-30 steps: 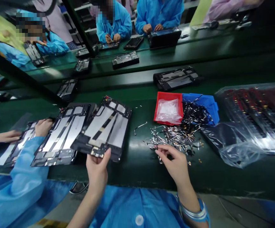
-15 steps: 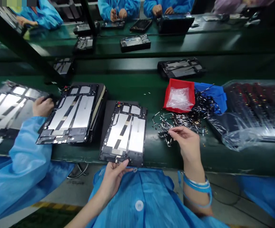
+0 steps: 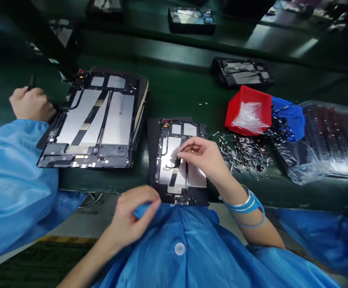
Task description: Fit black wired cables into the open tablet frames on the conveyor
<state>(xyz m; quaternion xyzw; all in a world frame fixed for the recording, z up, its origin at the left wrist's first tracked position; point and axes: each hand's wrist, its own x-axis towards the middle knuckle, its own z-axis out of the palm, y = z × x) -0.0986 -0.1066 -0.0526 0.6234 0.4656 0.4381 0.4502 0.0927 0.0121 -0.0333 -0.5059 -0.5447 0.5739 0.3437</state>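
Note:
My right hand (image 3: 202, 156) is over a tablet back housing (image 3: 169, 168), which lies on a black mat (image 3: 153, 152). Its fingertips pinch a thin black cable against the housing's silver panels. My left hand (image 3: 134, 216) is curled at my chest, with a fold of the blue smock (image 3: 180, 232) between its fingers. To the right of the housing lies a loose pile of small metal-and-black parts (image 3: 242, 152). A co-worker's hand (image 3: 31, 104) holds a dark tool beside a larger housing (image 3: 92, 124).
A red bin (image 3: 236, 112) holding a plastic bag and a blue tray (image 3: 288, 110) stand past the pile. Clear plastic packaging (image 3: 326, 140) lies at the right. All this sits on a green workbench (image 3: 180, 88), with another housing (image 3: 241, 72) farther back.
The housing now lies flat on the mat, released by my left hand, which has moved to my smock. My right hand has moved left from the pile onto the housing.

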